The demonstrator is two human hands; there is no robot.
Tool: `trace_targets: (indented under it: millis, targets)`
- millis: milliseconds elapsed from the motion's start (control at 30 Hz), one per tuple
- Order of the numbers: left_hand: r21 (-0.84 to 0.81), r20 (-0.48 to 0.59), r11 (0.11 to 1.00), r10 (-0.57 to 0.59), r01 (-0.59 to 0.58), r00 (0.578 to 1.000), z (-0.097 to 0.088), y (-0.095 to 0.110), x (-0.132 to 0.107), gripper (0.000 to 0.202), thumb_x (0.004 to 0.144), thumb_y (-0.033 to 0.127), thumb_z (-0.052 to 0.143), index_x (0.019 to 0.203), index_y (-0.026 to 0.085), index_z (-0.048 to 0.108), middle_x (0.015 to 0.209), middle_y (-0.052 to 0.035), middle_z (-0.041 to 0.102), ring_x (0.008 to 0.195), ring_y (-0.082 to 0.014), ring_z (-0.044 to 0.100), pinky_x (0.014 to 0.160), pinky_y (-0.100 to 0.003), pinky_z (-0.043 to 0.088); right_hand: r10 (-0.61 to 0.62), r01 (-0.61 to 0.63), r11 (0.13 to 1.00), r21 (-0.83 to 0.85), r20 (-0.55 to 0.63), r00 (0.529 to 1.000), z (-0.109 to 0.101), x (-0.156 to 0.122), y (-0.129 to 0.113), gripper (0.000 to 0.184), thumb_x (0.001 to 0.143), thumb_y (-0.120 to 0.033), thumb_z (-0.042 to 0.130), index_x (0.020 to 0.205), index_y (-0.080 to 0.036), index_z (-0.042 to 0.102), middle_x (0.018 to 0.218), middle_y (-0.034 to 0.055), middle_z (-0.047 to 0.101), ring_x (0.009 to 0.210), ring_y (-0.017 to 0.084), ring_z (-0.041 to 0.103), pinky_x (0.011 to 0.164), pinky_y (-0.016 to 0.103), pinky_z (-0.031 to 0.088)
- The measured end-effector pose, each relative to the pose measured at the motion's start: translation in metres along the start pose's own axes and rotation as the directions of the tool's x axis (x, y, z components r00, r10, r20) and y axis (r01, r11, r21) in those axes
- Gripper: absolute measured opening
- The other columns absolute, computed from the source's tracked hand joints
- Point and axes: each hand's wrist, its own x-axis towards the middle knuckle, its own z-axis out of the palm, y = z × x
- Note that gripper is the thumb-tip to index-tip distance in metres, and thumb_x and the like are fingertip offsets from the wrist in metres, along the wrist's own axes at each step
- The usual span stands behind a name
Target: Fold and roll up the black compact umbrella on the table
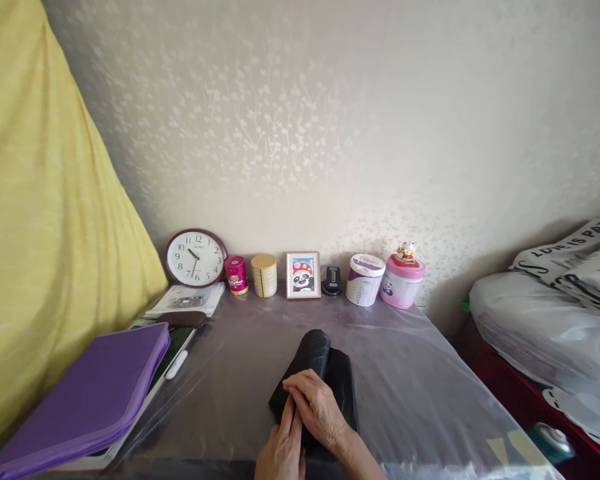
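Observation:
A folded black bundle, smooth and slightly glossy like thin plastic or leather, lies near the front middle of the table. Its left part is rolled into a thick fold, while a flatter layer shows at the right. My right hand rests across the bundle with its fingers bent and held together, pointing left. From below, my left hand reaches up, its fingers close together and their tips meeting the right hand's fingers over the bundle. Both hands are closed on the bundle; the undersides of the fingers are hidden.
A clear plastic cover lies over the table. At left are a purple folder, a white marker and a brown case. Along the wall stand a clock, several canisters, a panda picture frame and a black device.

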Motion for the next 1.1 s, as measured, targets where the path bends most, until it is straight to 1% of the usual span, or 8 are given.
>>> trace_targets:
  millis: [200,567,667,733,833,900,967,1100]
  targets:
    - [-0.006,-0.026,1.0,-0.013,0.013,1.0,0.0,0.0,0.002,0.081,0.072,-0.007,0.043,0.139,0.011,0.002,0.141,-0.0048,-0.006,0.11,-0.023,0.042,0.086,-0.023,0.041,-0.096,0.108,0.983,-0.147,0.086,0.992,-0.008,0.005,0.032,0.024,0.096,-0.017,0.038,0.105,-0.019,0.059,0.101,0.0022,0.059,0.111,0.021,0.042,0.103,0.038,0.014]
    - [-0.159,0.044,0.985,-0.068,0.074,0.997,-0.004,-0.006,0.008,0.088,0.068,-0.008,0.04,0.138,0.017,-0.007,0.141,-0.0041,-0.007,0.105,-0.0206,0.049,0.075,-0.021,0.044,0.087,-0.058,0.901,-0.43,0.048,0.995,-0.022,0.063,0.109,0.021,0.09,-0.013,0.045,0.088,-0.02,0.065,0.104,0.0029,0.059,0.113,0.023,0.04,0.099,0.044,0.019]
    - [-0.187,0.043,0.978,-0.082,0.089,0.996,0.0,-0.009,0.012,0.09,0.065,-0.01,0.038,0.138,0.019,-0.008,0.142,-0.0032,-0.005,0.1,-0.0194,0.052,0.069,-0.02,0.044,0.061,-0.132,0.888,-0.44,-0.173,0.983,-0.028,0.062,0.102,0.021,0.089,-0.015,0.042,0.096,-0.014,0.062,0.106,0.0102,0.057,0.108,0.026,0.044,0.095,0.042,0.029]
    - [-0.213,0.038,0.973,-0.081,0.087,0.996,0.005,-0.013,0.016,0.092,0.064,-0.01,0.037,0.139,0.021,-0.006,0.142,-0.0027,-0.003,0.102,-0.0187,0.051,0.068,-0.018,0.043,-0.04,-0.068,0.917,-0.394,-0.259,0.965,-0.03,0.05,0.082,0.022,0.092,-0.019,0.04,0.099,-0.012,0.06,0.105,0.0125,0.055,0.105,0.026,0.046,0.093,0.04,0.033]
    - [-0.231,0.039,0.967,-0.096,0.103,0.995,0.012,-0.017,0.021,0.088,0.068,-0.01,0.036,0.14,0.023,-0.001,0.142,-0.003,-0.001,0.1,-0.0172,0.052,0.065,-0.016,0.043,-0.067,0.042,0.967,-0.252,-0.092,0.993,-0.024,0.023,0.049,0.024,0.098,-0.022,0.037,0.096,-0.017,0.06,0.097,0.008,0.057,0.1,0.023,0.049,0.093,0.037,0.034]
    - [-0.224,0.04,0.966,-0.122,0.128,0.992,0.012,-0.016,0.022,0.084,0.071,-0.008,0.037,0.141,0.022,0.002,0.142,-0.0036,0.0,0.099,-0.018,0.053,0.064,-0.017,0.043,-0.07,0.07,0.962,-0.264,0.009,0.998,-0.017,0.011,0.041,0.023,0.095,-0.02,0.038,0.098,-0.02,0.062,0.105,0.0063,0.056,0.11,0.025,0.042,0.1,0.043,0.023]
    - [-0.212,0.045,0.965,-0.149,0.156,0.988,0.01,-0.013,0.022,0.083,0.072,-0.007,0.039,0.141,0.023,0.002,0.142,-0.0038,0.002,0.098,-0.019,0.054,0.066,-0.018,0.043,-0.034,0.03,0.944,-0.329,-0.008,0.999,-0.013,0.011,0.048,0.027,0.093,-0.017,0.036,0.103,-0.02,0.062,0.114,0.0063,0.053,0.116,0.025,0.036,0.101,0.047,0.018]
    - [-0.21,0.045,0.958,-0.19,0.196,0.981,0.003,-0.009,0.021,0.089,0.065,-0.012,0.035,0.141,0.025,0.004,0.142,-0.0022,0.011,0.092,-0.0157,0.056,0.071,-0.017,0.043,0.052,-0.14,0.908,-0.396,-0.224,0.973,-0.02,0.026,0.087,0.032,0.087,-0.019,0.036,0.106,-0.014,0.061,0.119,0.0115,0.05,0.113,0.028,0.04,0.096,0.049,0.028]
